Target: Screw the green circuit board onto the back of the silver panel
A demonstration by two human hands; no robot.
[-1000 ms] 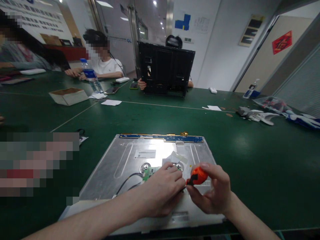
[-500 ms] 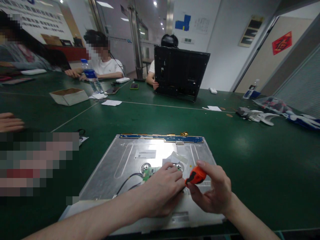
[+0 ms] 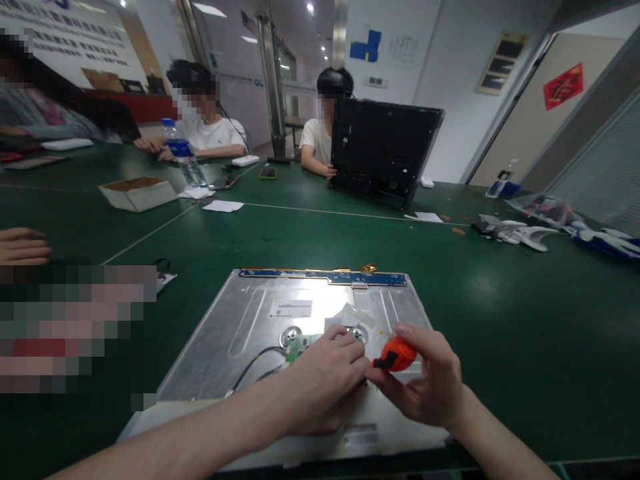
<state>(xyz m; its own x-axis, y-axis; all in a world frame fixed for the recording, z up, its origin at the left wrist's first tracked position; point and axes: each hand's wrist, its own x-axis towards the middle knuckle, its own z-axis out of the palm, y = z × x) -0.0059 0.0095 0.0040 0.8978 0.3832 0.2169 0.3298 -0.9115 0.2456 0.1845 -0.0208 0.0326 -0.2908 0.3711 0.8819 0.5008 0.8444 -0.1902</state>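
Note:
A silver metal display panel point(image 3: 240, 327) lies flat on the green table point(image 3: 500, 313) in front of me, with a blue circuit strip point(image 3: 323, 276) along its far edge. A small green board point(image 3: 299, 345) with black wires point(image 3: 253, 367) sits near its middle. My left hand point(image 3: 325, 383) rests curled on the panel beside that board, fingers pressed down next to the tool's tip. My right hand point(image 3: 430, 383) grips a short orange-handled screwdriver point(image 3: 397, 354), angled down toward my left fingers.
Across the table a person holds a black monitor shell point(image 3: 385, 153) upright. A cardboard box point(image 3: 137, 192), water bottle point(image 3: 183, 153), phones and papers lie far left. White plastic parts point(image 3: 520, 232) and bags sit at the right. Another person's hand point(image 3: 23, 245) rests at the left edge.
The person opposite has shifted the black monitor shell to the right. A hand has come into view at the left edge. My right hand has turned the screwdriver slightly; my left hand has stayed put.

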